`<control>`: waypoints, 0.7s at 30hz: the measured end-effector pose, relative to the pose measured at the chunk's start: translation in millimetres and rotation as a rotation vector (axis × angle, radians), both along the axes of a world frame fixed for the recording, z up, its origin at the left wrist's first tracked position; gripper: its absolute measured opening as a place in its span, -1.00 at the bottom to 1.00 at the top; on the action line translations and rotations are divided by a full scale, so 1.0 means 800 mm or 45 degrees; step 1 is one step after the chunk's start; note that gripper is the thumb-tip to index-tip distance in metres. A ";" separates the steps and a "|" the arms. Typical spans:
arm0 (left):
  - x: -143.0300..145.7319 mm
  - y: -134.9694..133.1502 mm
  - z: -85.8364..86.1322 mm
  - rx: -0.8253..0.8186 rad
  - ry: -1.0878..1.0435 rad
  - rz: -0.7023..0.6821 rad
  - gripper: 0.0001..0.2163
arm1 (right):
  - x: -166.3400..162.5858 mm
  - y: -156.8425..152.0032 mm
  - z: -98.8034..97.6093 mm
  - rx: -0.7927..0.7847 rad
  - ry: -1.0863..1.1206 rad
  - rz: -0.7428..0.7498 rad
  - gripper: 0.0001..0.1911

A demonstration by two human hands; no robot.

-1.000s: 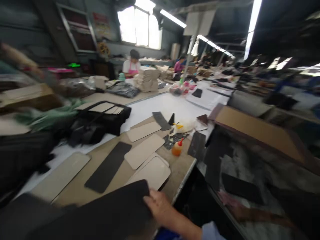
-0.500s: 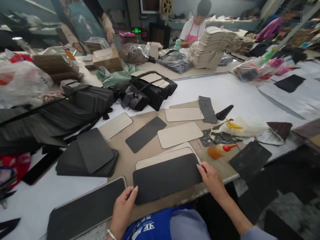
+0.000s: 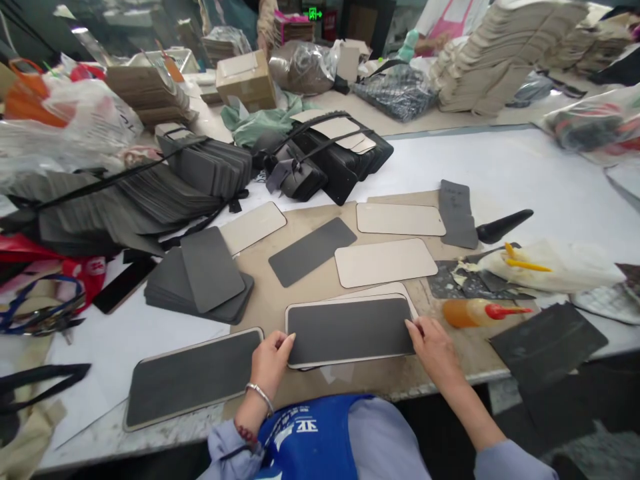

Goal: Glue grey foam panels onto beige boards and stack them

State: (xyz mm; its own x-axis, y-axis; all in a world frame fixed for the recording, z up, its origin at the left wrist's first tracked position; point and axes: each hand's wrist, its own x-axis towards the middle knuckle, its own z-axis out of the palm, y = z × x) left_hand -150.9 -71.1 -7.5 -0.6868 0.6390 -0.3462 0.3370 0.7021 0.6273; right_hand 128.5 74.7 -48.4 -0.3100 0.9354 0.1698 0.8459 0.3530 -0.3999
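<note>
A dark grey rounded panel [image 3: 350, 330] lies over a slightly larger cream panel [image 3: 395, 291], whose pale rim shows around it. My left hand [image 3: 273, 357] pinches the dark panel at its left end, thumb on top. At the opposite end, my right hand [image 3: 434, 347] grips the right edge between thumb and fingers. Left of my left hand rests another dark panel with a pale border [image 3: 195, 377]. Beyond the held panel are a cream panel [image 3: 385, 263] and a small grey panel [image 3: 313, 252].
A glue bottle with a red nozzle [image 3: 465, 312] lies at the right, near a black-handled tool [image 3: 505, 225]. Stacked grey panels [image 3: 200, 283] and a phone [image 3: 124, 285] sit at the left. Strapped black bundles [image 3: 330, 157] stand behind. A co-worker in a pink apron [image 3: 453, 23] is across the table.
Both hands have brought the dark panel down onto the cream one, so the pale rim now shows around it. The camera view has tilted down and shifted left.
</note>
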 end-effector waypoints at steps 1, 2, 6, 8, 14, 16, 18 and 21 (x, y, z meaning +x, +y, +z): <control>0.000 0.000 -0.001 0.000 -0.002 0.004 -0.70 | -0.001 0.000 0.001 0.005 -0.013 -0.003 -0.62; -0.001 0.001 -0.002 0.000 -0.001 0.009 -0.70 | -0.001 0.000 0.001 0.011 -0.027 0.000 -0.61; -0.001 0.002 -0.003 0.005 0.004 0.045 -0.72 | 0.000 0.003 -0.004 0.027 -0.088 0.024 -0.58; -0.001 0.002 -0.003 0.007 -0.003 0.059 -0.72 | 0.002 0.005 -0.008 0.034 -0.115 0.022 -0.58; -0.005 -0.004 -0.001 -0.033 -0.022 0.018 -0.68 | -0.002 0.003 -0.006 -0.051 -0.145 -0.035 -0.69; -0.008 -0.006 -0.003 -0.039 -0.025 -0.008 -0.65 | -0.005 0.002 -0.004 -0.083 -0.177 -0.076 -0.75; -0.011 -0.006 -0.005 -0.041 -0.040 -0.034 -0.63 | -0.008 0.002 -0.002 -0.084 -0.199 -0.113 -0.78; -0.014 -0.005 -0.007 -0.029 -0.061 -0.064 -0.61 | -0.011 0.001 0.000 -0.097 -0.211 -0.159 -0.80</control>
